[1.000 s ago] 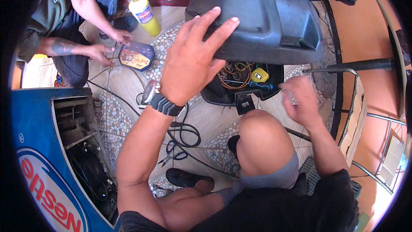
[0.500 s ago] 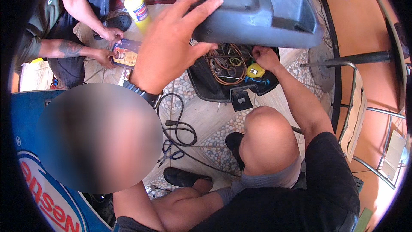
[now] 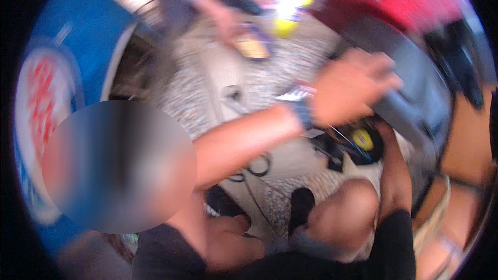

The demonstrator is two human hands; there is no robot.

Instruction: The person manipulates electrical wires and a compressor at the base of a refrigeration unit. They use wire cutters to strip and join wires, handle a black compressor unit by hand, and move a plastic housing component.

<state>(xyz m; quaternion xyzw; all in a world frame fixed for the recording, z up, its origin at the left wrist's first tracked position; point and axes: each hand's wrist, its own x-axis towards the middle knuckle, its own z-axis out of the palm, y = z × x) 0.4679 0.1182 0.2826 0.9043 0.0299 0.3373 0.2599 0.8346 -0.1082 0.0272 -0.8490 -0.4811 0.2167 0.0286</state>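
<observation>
A: Where is the open toolbox (image 3: 326,145) lying, relative to the hands?

B: It is placed on the tiled floor (image 3: 220,67), in front of the raised knee (image 3: 347,205). It is seen just below the left hand (image 3: 358,88), and the right hand (image 3: 382,125) is positioned at its right edge.

A: How is the left hand positioned?

B: It is set at the left edge of the dark lid (image 3: 415,80), which is raised over the toolbox. The back of the hand is turned upward and the fingers are bent. Because of the blur, it cannot be told whether the lid is firmly gripped. A wristwatch (image 3: 301,114) is worn on this arm.

A: Are the hands together?

B: No, they are apart. The right hand is lowered beneath the lid; its fingers are mostly hidden, so it cannot be said whether something is held.

A: What can be recognised inside the toolbox?

B: A yellow tape measure (image 3: 361,139) is seen near the right edge, close to the right hand. The other contents are too blurred to be named.

A: And farther away?

B: A yellow bottle (image 3: 287,18) is seen on the floor, well apart from the toolbox. Near it, a package (image 3: 252,41) is shown with a co-worker's hand (image 3: 225,23) just beside it.
</observation>
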